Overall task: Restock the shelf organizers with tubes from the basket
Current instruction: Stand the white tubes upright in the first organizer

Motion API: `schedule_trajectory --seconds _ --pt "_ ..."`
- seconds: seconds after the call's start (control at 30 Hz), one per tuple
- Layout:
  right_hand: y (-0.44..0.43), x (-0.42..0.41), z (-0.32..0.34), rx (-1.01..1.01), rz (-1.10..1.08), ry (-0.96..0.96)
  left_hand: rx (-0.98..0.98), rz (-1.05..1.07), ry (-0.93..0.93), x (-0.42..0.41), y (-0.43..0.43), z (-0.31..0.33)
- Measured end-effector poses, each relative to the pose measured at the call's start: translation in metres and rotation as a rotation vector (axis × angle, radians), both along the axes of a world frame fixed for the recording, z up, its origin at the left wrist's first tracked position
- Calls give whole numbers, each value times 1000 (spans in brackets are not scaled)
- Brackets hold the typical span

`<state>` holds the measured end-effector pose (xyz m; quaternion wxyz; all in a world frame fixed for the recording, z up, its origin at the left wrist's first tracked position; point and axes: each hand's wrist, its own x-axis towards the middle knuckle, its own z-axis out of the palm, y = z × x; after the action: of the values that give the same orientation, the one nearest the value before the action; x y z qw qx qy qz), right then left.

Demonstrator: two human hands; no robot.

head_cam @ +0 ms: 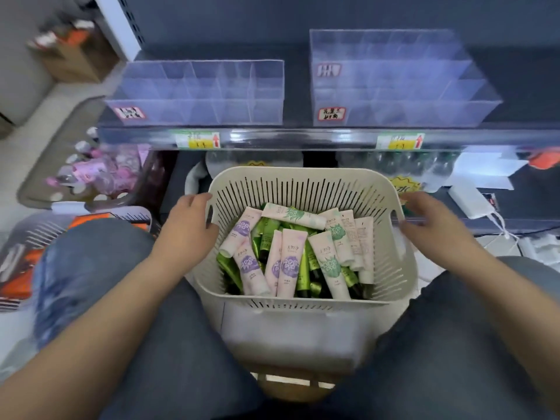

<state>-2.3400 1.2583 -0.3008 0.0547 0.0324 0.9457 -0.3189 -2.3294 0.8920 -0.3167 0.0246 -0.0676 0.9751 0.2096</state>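
Even, cool indoor light fills a wide-angle frame; glare streaks the shelf's clear front strip (303,137), while the left edge smears into blur, perhaps motion.

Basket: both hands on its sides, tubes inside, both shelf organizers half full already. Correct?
No. The head view shows the left organizer and right organizer both empty. Rest holds: left hand and right hand on the basket, tubes inside.

Dark shop shelving (521,74), pale floor (36,137), cardboard box (75,60)
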Motion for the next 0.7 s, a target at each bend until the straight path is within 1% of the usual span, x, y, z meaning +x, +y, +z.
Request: schedule_trajectory --seconds 0.07,0.23,0.43,0.53,0.7 --pt "-12 4 7 5 38 9 -7 -39 57 3 9 9" --pt "-53 7 14 -3 178 -15 -7 -116 41 3 25 15" --pt "-95 2 6 74 306 -50 -58 -153 -140 -12 27 18" --pt "-108 -3 -1 89 331 -90 -84 -185 -237 -25 26 16" --pt "-119 -20 -15 136 341 -165 -98 -280 -324 -42 33 1"
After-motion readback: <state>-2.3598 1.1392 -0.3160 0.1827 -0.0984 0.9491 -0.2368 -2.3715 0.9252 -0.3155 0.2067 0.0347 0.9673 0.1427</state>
